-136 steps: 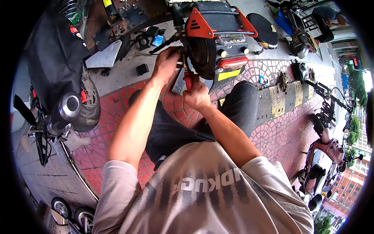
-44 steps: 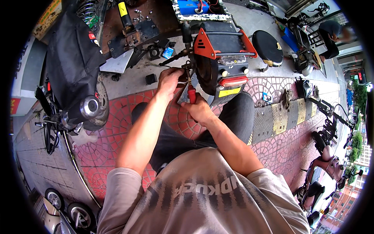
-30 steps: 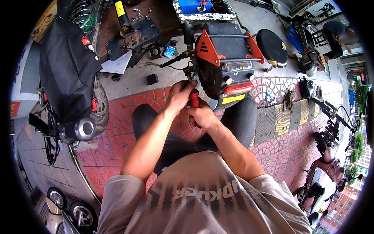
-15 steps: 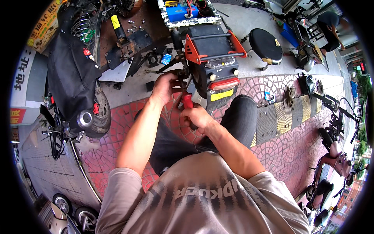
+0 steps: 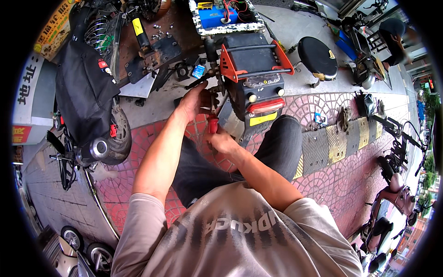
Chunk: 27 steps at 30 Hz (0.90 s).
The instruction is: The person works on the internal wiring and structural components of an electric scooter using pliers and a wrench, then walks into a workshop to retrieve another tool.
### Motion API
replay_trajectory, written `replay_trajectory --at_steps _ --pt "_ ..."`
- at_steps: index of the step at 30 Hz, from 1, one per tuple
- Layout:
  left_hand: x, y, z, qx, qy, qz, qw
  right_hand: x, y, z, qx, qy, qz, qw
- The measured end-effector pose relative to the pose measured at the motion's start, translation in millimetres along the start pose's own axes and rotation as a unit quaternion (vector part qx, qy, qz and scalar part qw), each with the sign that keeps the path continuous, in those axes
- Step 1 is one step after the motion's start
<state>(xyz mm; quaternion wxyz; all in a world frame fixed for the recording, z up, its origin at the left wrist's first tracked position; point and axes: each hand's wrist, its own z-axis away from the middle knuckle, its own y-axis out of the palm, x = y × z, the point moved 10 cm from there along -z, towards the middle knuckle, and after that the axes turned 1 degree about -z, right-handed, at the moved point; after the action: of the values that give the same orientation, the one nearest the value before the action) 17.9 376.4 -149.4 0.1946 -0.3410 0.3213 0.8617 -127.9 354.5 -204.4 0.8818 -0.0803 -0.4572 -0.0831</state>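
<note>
In my right hand is a red-handled tool, its handle pointing up and away from me; its exact kind is not clear. The tool's upper end meets a metal part low on the left side of the scooter. My left hand is curled beside that part, just above the tool, and its fingertips are mostly hidden. A red rack, a red tail light and a yellow strip mark the scooter's rear. A blue battery pack with wires sits in its open box.
Left stands a scooter under a black cover. A brown workbench holds loose screws and a yellow-labelled cylinder. A round black stool stands at the right, near a yellow-and-black ramp. Another person bends at the far right.
My right hand and the red-handled tool have shifted left and slightly up, with the handle now more upright. My left hand stays by the metal part. The view has tilted a little.
</note>
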Motion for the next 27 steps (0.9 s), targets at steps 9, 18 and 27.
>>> replay_trajectory --at_steps 9,18,27 --pt "29.9 46.3 -5.4 0.155 -0.132 0.277 0.939 136.2 -21.1 160.9 0.225 -0.047 -0.038 0.972" --pt "36.0 60.5 -13.1 0.154 -0.113 0.41 0.892 360.5 -140.0 163.1 -0.013 -0.424 -0.062 0.903" --pt "9.7 1.1 -29.8 -0.016 0.085 0.122 0.989 326.3 -174.7 94.3 -0.132 -0.357 -0.082 0.921"
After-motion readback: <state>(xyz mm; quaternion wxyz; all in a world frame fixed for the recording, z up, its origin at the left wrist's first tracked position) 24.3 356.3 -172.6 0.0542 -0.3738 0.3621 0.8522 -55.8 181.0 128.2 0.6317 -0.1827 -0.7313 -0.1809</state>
